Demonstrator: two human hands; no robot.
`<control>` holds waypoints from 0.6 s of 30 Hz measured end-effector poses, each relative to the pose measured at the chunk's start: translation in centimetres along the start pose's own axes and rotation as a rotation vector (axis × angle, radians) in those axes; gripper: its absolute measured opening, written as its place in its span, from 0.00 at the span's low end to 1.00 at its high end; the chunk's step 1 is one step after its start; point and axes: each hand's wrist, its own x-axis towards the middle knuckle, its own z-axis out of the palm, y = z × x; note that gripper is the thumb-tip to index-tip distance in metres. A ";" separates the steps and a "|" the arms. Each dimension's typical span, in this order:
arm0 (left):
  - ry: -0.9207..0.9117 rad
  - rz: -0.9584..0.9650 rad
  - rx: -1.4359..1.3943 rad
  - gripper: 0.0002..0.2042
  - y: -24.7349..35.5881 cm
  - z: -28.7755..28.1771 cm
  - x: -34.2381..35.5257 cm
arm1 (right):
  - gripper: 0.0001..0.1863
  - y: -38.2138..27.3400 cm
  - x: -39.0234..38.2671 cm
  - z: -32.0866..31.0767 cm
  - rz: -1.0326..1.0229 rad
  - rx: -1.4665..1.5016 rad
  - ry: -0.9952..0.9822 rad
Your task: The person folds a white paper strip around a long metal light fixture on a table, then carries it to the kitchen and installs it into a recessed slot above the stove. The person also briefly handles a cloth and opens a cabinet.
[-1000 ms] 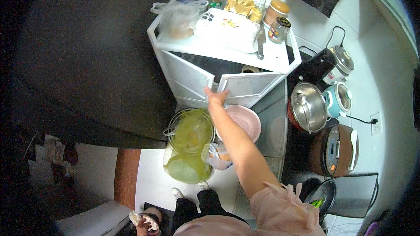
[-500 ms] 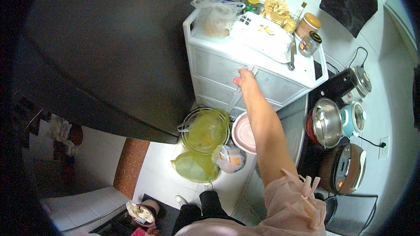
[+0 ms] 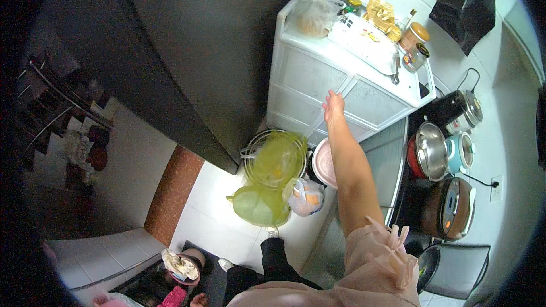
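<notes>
My right hand (image 3: 334, 103) reaches out in front of the white cabinet (image 3: 304, 71), just below where its doors meet. The fingers look stretched and slightly apart, with nothing seen in them; whether they touch the door is unclear. Low in the picture, only a small part of my left hand (image 3: 199, 300) shows, beside a bright pink cloth-like thing (image 3: 172, 297). Its fingers are too cut off to read. Beneath my right forearm sits a pink basin (image 3: 324, 162), partly covered by the arm.
Yellow-green bags (image 3: 259, 204) and a white plastic bag (image 3: 306, 198) lie on the floor. Jars, packets and a knife (image 3: 395, 73) cover the cabinet top. A steel bowl (image 3: 432, 150) and a brown rice cooker (image 3: 449, 210) stand at right. A dark tall panel (image 3: 210, 68) rises at left.
My right hand has come away slightly from the door seam and its fingers have loosened. The view has shifted, so the cabinet sits farther right. Its doors look closed in both frames.
</notes>
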 end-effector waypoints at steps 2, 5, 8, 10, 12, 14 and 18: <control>-0.026 -0.699 -0.546 0.17 -1.9 -0.2 -3.2 | 0.45 -1.4 -0.7 1.2 -0.143 -0.002 -0.011; -0.016 -0.907 -0.596 0.16 -3.7 -0.4 -6.4 | 0.47 -4.7 -2.1 3.0 -0.243 0.043 -0.061; -0.067 -0.957 -0.538 0.17 -5.8 -0.8 -8.7 | 0.47 -7.4 -1.2 2.3 -0.118 0.054 -0.096; -0.103 -0.953 -0.473 0.19 -7.4 -1.2 -10.2 | 0.45 -6.3 -2.2 1.6 -0.114 -0.003 -0.129; -0.142 -0.890 -0.401 0.20 -9.2 -1.2 -10.5 | 0.43 -4.8 -2.3 -0.4 -0.179 -0.046 -0.174; -0.186 -0.920 -0.430 0.20 -8.9 -0.9 -5.4 | 0.34 -1.0 -1.5 -4.7 0.046 -0.092 -0.173; -0.279 -0.846 -0.400 0.18 -6.8 0.4 4.2 | 0.33 14.6 -11.0 -10.5 0.221 -0.432 -0.864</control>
